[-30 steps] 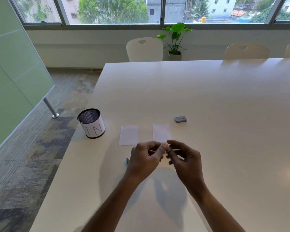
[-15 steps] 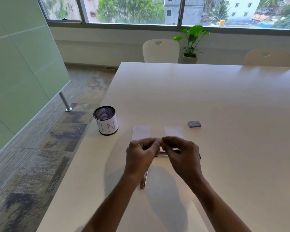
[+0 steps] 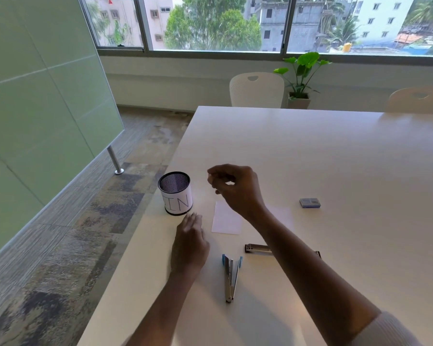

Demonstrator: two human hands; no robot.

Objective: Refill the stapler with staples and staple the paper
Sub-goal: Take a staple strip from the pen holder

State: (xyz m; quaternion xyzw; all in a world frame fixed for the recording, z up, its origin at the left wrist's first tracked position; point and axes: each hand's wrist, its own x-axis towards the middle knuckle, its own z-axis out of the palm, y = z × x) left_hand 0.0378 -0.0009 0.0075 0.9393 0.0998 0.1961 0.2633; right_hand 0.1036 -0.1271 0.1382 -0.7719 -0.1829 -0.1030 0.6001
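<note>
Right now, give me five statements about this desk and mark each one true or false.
1. The stapler lies open on the table. True.
2. The right hand is raised near the mesh bin, fingertips pinched together. True.
3. The left hand is gripping the stapler. False: it hovers to the stapler's left, apart from it and blurred.
4. The staple box sits inside the bin. False: it lies on the table, far right of the bin.
5. A white paper slip lies flat between the bin and the staple box. True.
</note>
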